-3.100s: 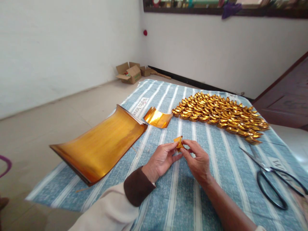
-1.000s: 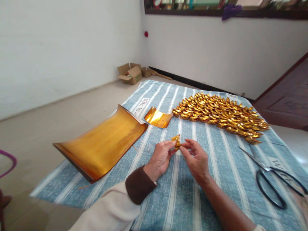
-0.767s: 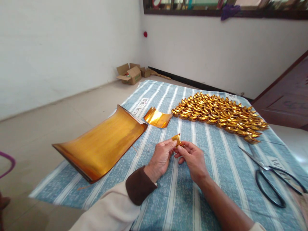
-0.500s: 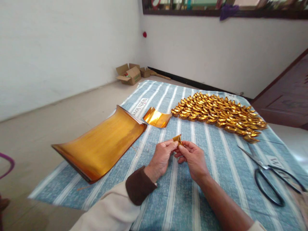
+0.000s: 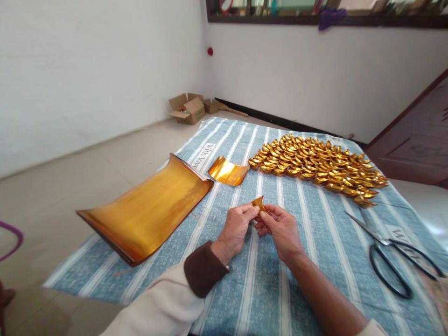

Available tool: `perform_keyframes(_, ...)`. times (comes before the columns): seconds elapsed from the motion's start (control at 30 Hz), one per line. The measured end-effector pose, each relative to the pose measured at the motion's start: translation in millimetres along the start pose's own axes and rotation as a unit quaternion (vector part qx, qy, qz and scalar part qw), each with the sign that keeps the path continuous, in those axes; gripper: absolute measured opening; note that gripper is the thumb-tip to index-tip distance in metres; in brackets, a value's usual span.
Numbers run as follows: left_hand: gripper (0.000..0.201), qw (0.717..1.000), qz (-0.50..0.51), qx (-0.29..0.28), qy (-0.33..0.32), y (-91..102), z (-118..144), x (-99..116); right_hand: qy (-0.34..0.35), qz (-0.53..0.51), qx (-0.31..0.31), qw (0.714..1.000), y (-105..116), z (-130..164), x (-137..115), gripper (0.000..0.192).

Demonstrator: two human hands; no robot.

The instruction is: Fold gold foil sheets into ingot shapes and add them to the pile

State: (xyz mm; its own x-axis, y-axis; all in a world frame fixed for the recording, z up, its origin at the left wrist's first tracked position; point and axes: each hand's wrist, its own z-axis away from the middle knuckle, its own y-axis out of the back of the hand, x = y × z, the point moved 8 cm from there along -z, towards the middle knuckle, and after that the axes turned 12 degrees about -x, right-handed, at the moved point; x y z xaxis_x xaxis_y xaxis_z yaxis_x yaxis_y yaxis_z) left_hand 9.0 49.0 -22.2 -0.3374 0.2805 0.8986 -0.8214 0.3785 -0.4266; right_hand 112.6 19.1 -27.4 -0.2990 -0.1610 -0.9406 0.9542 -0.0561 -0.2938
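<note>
Between my two hands is a small piece of folded gold foil paper (image 5: 258,203), pinched in front of me above the striped cloth. My left hand (image 5: 237,229) grips its left side between thumb and fingers. On the other side, my right hand (image 5: 283,231) pinches the lower right part, its fingers curled behind. Much of the piece is hidden by my fingertips. Beyond my hands, many folded gold paper ingots (image 5: 315,165) stand packed in rows. A smaller stack of gold foil sheets (image 5: 228,171) lies to their left.
A large stack of gold foil sheets (image 5: 150,210) curls up at the left of the table, partly over its edge. Black-handled scissors (image 5: 387,245) lie partly open at the right. The blue striped tablecloth (image 5: 241,280) covers the table. Cardboard boxes (image 5: 189,109) sit on the floor beyond.
Both hands stay in nearly the same place, still pinching the folded foil paper. The upper opening of the piece looks slightly flatter now. Nothing else on the table has visibly moved.
</note>
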Motion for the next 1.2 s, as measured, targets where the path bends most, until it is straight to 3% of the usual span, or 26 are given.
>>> perform_keyframes(0.8,0.026,0.999,0.045,-0.006,0.01,5.2,-3,-6,-0.008,0.052,-0.008,0.999,-3,1,-2,0.049)
perform_keyframes(1.03,0.026,0.988,0.151,-0.028,0.028,-0.2,-2,-5,0.074,0.066,0.0,0.995,-2,1,-11,0.04)
perform_keyframes(1.2,0.021,0.984,0.173,-0.028,0.04,2.9,-2,-8,0.134,0.154,0.003,0.979,-1,4,-13,0.031)
